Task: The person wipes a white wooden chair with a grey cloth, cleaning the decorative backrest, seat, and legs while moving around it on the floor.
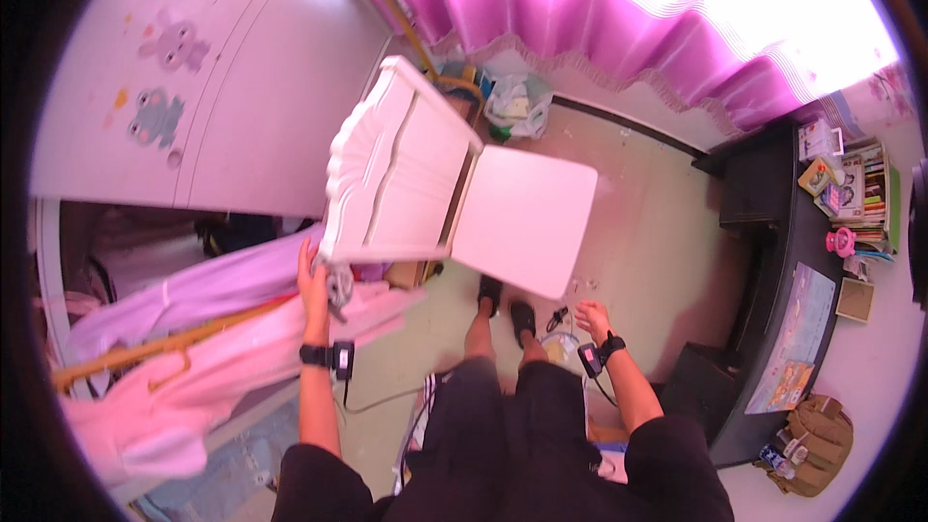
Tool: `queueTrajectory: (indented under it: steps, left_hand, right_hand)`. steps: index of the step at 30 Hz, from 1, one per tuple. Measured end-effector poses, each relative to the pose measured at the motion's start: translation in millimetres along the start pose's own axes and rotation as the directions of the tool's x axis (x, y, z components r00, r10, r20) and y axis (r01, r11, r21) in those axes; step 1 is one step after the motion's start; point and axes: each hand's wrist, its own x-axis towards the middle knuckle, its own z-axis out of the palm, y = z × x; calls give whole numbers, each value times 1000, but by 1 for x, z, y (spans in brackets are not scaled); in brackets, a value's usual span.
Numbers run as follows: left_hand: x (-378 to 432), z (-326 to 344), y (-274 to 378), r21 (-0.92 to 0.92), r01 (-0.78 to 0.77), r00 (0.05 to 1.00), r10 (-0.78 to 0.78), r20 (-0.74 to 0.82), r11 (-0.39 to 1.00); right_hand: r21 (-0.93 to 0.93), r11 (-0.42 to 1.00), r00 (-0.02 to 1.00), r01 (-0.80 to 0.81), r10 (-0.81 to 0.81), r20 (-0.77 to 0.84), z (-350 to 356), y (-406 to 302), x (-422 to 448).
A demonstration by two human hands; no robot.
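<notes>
A white chair with a carved, scalloped backrest stands before me, its back to the left and its smooth seat to the right. At the backrest's lower left corner, my left hand holds a crumpled grey cloth. Whether the fingers also grip the chair is hidden. My right hand is just below and right of the seat's near corner, apart from it, fingers loosely curled with nothing in them. Both wrists wear black straps with small boxes and cables.
Purple and pink clothes hang along a wooden pole at left, beside a white wardrobe. A plastic bag sits by the curtained wall. A black desk with books stands right, near a brown backpack. Cables lie on the floor.
</notes>
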Motion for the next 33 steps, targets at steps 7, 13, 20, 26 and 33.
queueTrajectory:
  steps: [7,13,20,26,33]
  left_hand:
    - [-3,11,-5,178,47,999,-48,3,983]
    - [-7,22,3,127,96,994,-89,-56,987]
    - [-6,32,8,222,28,996,-10,-83,975]
    - [3,65,11,64,-27,998,30,-48,998]
    - [-11,60,27,94,-177,982,181,-44,980]
  right_hand:
    - [-237,969,962,72,-130,-240,-16,0,177]
    - [-267,954,976,134,-174,-133,19,-21,240]
    - [-382,923,963,53,-148,-225,33,-25,260]
    - [-312,943,958,114,-188,-219,-27,-25,274]
    - [-171,982,961,83,-125,-247,-32,-40,192]
